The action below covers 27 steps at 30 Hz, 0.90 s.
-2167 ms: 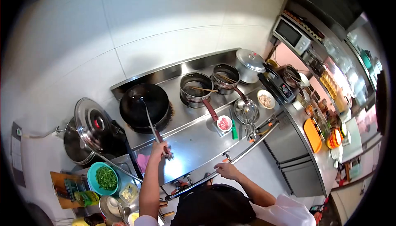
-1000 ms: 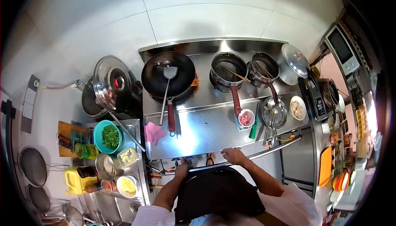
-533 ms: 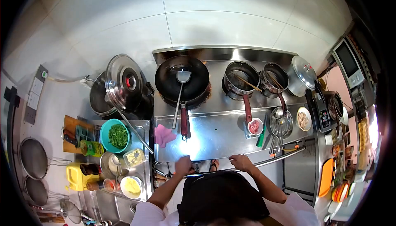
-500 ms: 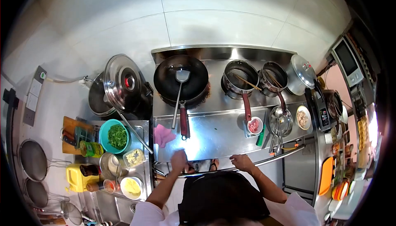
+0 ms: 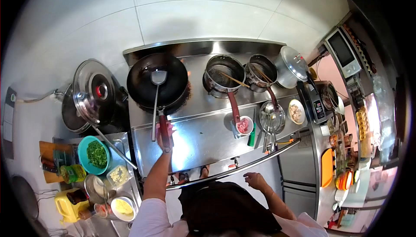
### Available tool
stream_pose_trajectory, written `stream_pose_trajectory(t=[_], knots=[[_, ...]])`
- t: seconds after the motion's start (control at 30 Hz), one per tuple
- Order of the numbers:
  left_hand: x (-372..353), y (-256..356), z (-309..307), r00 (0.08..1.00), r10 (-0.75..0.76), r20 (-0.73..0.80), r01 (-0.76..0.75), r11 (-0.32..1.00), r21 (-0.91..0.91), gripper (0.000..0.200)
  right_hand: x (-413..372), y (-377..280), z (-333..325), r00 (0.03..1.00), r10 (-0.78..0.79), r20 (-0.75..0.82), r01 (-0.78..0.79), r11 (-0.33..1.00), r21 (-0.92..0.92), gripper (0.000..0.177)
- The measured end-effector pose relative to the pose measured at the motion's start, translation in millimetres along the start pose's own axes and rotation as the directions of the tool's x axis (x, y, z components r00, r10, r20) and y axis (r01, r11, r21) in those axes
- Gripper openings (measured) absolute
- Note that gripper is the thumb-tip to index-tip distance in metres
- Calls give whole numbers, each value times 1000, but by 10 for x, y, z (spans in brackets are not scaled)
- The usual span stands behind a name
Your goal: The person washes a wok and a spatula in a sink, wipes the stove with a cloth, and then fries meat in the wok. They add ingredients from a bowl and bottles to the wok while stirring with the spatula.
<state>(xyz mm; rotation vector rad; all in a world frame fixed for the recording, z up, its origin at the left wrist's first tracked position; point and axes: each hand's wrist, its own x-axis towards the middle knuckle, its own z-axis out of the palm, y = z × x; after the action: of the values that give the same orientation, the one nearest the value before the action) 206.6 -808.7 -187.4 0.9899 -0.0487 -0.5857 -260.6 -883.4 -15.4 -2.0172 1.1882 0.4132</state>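
The red wok handle [image 5: 164, 138] lies against the fingers of the left hand [image 5: 169, 129]; their grip cannot be determined. The wok [image 5: 143, 87] and ladle [image 5: 157, 78] lie beyond the fingertips. The right hand [image 5: 255, 180], fingers loosely spread, hovers near the rail [image 5: 260, 161].

steel counter [image 5: 203, 138] carries black wok [image 5: 141, 83], two saucepans [image 5: 220, 76], small bowl [image 5: 243, 125].

Single head-worn view, wide fisheye with dark corners. It looks steeply down and forward from above the person's own torso [image 5: 225, 213] at 6 o'clock, facing the tiled wall [image 5: 195, 7] at 12. The stove counter [image 5: 203, 139] lies centre, within arm's reach: the left hand [image 5: 163, 129] grips the red handle [image 5: 166, 144]. The microwave [image 5: 342, 51] sits at 2 o'clock.
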Motion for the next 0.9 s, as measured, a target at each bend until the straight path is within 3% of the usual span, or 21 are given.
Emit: stream_pose_trajectory(t=[0.03, 0.07, 0.1, 0.13, 0.17, 0.2, 0.23, 0.3, 0.37, 0.4, 0.43, 0.47, 0.53, 0.6, 0.63, 0.67, 0.7, 0.77, 0.83, 0.9], knots=[[-98, -1, 425, 998, 13, 62, -11, 1000, -18, 21, -41, 23, -2, 999, 33, -1, -33, 999, 34, 27], [-113, -158, 514, 952, 253, 170, -304, 840, 450, 21, -84, 18, -18, 1000, 25, -10, -25, 999, 23, 27], [-122, -377, 541, 841, 391, 374, -522, 403, 752, 21, -123, -12, -54, 999, 42, -12, -42, 999, 21, 27], [-121, -553, 574, 862, 344, 373, -494, 405, 769, 20, -153, -51, -108, 998, 68, -2, -68, 996, 66, 27], [-103, -815, 571, 942, 87, 325, -284, 723, 630, 21, -179, -50, -146, 996, 86, 15, -88, 990, 109, 27], [-196, -672, 791, 919, -48, 390, -280, 618, 735, 21, -182, -10, -144, 999, 44, -20, -41, 994, 105, 28], [-228, -735, 906, 858, -127, 498, -336, 593, 732, 20, -142, 42, -136, 999, 40, -13, -38, 994, 107, 28], [-458, -709, 1097, 765, -238, 598, -402, 549, 733, 19, -82, 210, -81, 992, -128, -5, 126, 984, -127, 28], [-616, -869, 968, 666, -370, 648, -379, 581, 720, 21, 59, 217, -141, 982, -188, 7, 187, 971, -147, 28], [-703, -729, 888, 681, -367, 633, -375, 568, 732, 21, 88, 140, -199, 994, -100, 33, 102, 994, -41, 28], [-827, -482, 812, 591, -280, 757, -591, 488, 642, 22, 114, 81, -202, 997, -14, 75, 9, 998, 64, 28], [-897, -299, 707, 459, -217, 861, -775, 376, 508, 24, 189, 124, -175, 997, -27, 68, 22, 997, 77, 29], [-748, -449, -81, 547, -280, 789, -658, 439, 612, 26, 305, 195, -85, 988, -148, 53, 148, 989, -6, 30], [-916, 482, -46, 687, -296, 663, -680, 58, 731, 30, 379, 195, -59, 978, -201, 53, 201, 980, -4, 30], [-991, 833, -57, 814, -406, 415, -270, 368, 890, 36, 404, 175, -42, 976, -202, 78, 202, 979, 5, 31], [-1060, 1010, -95, 885, -301, 354, -355, 52, 933, 34, 453, 147, -59, 973, -207, 100, 206, 978, 13, 31], [-1072, 851, -485, 861, -50, 506, -509, -90, 856, 33, 475, 139, -76, 972, -211, 105, 210, 978, 15, 31], [-1247, 599, -809, 921, -90, 379, -371, 92, 924, 38, 529, 115, -105, 957, -274, 95, 272, 962, 29, 31], [-1528, 257, -680, 892, -19, 452, -434, 247, 867, 37, 527, 28, -156, 973, -211, 92, 205, 976, 68, 25], [-1775, -220, -396, 857, -120, 501, -477, 184, 859, 36, 554, 63, -173, 974, -204, 97, 199, 978, 60, 24]])
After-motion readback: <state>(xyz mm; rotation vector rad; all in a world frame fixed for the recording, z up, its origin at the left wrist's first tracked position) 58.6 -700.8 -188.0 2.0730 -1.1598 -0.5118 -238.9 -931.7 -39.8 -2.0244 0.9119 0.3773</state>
